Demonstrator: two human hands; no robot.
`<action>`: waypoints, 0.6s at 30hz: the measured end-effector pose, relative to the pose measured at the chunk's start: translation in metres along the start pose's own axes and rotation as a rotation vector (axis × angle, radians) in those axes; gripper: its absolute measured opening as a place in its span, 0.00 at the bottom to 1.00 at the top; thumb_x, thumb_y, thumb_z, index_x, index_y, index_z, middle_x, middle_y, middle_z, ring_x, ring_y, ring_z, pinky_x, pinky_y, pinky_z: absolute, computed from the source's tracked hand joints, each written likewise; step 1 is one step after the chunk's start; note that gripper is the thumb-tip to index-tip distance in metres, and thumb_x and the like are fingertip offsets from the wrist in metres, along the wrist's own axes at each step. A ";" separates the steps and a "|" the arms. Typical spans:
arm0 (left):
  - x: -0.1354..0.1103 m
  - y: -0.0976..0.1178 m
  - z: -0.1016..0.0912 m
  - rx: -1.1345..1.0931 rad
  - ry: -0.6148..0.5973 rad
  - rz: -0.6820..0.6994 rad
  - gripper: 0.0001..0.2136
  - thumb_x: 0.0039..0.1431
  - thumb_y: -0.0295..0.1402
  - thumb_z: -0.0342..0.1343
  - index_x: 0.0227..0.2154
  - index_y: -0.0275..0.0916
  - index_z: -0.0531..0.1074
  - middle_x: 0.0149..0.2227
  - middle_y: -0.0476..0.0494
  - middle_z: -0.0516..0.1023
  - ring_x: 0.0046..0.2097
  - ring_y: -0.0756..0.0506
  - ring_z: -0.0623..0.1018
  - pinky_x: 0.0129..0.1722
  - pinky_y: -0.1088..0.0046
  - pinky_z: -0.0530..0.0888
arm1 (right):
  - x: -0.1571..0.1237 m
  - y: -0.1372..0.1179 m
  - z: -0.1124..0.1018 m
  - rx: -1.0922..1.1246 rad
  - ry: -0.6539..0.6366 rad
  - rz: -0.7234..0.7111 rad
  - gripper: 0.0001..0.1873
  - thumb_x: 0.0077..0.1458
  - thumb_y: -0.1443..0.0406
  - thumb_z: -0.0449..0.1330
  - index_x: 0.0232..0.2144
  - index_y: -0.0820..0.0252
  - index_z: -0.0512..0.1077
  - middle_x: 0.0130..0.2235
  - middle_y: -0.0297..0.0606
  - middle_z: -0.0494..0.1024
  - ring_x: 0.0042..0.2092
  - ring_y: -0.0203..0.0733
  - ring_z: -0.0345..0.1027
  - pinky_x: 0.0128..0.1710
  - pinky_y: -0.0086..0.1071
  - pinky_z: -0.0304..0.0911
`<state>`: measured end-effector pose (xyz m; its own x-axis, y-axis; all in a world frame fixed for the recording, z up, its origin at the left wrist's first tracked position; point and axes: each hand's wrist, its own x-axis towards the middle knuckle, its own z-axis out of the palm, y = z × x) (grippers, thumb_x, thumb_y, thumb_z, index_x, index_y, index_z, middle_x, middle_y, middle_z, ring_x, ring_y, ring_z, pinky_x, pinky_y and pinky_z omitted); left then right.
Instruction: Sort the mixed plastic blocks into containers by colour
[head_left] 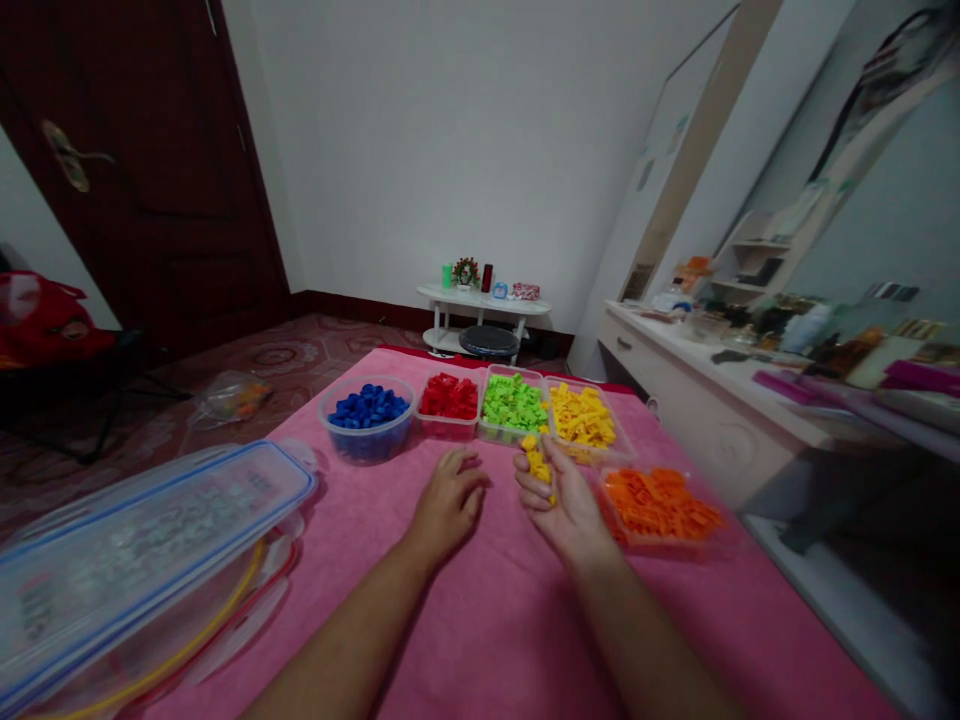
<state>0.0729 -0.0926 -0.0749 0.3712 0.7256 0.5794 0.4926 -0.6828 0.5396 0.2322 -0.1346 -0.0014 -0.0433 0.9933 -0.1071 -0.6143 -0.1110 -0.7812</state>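
Note:
Several yellow plastic blocks (538, 464) sit in my right hand (559, 500), its fingers curled around them. To its left, my left hand (448, 503) rests low over the pink cloth (480, 610), fingers loosely bent and apart, with nothing in them. Just beyond my right hand stands a clear box of yellow blocks (581, 415). Beside that are a box of green blocks (515, 402) and a box of red blocks (448, 397). A round tub holds blue blocks (369, 407) at the left. Orange blocks (660, 502) fill a box right of my right wrist.
Stacked clear lids (172, 540) with coloured rims lie at the left of the cloth. A white dressing table (697, 370) crowded with items runs along the right. Against the far wall is a small white table (484, 298). A plastic bag (231, 397) lies on the floor.

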 end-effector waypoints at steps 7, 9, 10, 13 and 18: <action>0.001 -0.015 0.006 -0.068 -0.022 -0.129 0.09 0.54 0.23 0.52 0.32 0.38 0.77 0.40 0.40 0.72 0.47 0.44 0.70 0.49 0.65 0.69 | 0.052 -0.087 -0.034 -0.430 0.502 -0.172 0.10 0.59 0.66 0.43 0.26 0.57 0.58 0.22 0.29 0.60 0.18 0.29 0.50 0.14 0.19 0.46; 0.001 -0.014 0.006 -0.071 -0.024 -0.127 0.09 0.54 0.23 0.53 0.32 0.38 0.77 0.40 0.41 0.72 0.47 0.44 0.70 0.49 0.65 0.68 | 0.071 -0.111 -0.039 -0.512 0.578 -0.195 0.11 0.61 0.66 0.41 0.27 0.57 0.57 0.22 0.30 0.60 0.20 0.30 0.54 0.16 0.20 0.51; 0.001 -0.014 0.006 -0.073 -0.024 -0.127 0.09 0.54 0.23 0.53 0.32 0.38 0.77 0.40 0.41 0.72 0.47 0.44 0.70 0.49 0.65 0.68 | 0.078 -0.120 -0.042 -0.559 0.619 -0.201 0.12 0.61 0.65 0.40 0.27 0.56 0.56 0.23 0.31 0.61 0.21 0.31 0.57 0.17 0.21 0.53; 0.002 -0.014 0.006 -0.078 -0.025 -0.128 0.09 0.53 0.23 0.52 0.32 0.38 0.77 0.40 0.41 0.72 0.46 0.44 0.69 0.49 0.65 0.68 | 0.092 -0.135 -0.054 -0.735 0.713 -0.180 0.13 0.62 0.61 0.42 0.27 0.57 0.59 0.26 0.36 0.67 0.25 0.34 0.62 0.21 0.24 0.56; 0.003 -0.014 0.006 -0.071 -0.036 -0.133 0.09 0.53 0.22 0.53 0.32 0.38 0.77 0.40 0.42 0.72 0.46 0.44 0.69 0.48 0.65 0.69 | 0.099 -0.131 -0.074 -1.029 0.624 -0.066 0.07 0.55 0.65 0.55 0.29 0.64 0.68 0.32 0.44 0.75 0.30 0.36 0.68 0.26 0.26 0.60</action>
<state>0.0718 -0.0804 -0.0843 0.3350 0.8120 0.4778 0.4832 -0.5835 0.6528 0.3667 -0.0239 0.0455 0.5275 0.8430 -0.1052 0.3277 -0.3161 -0.8904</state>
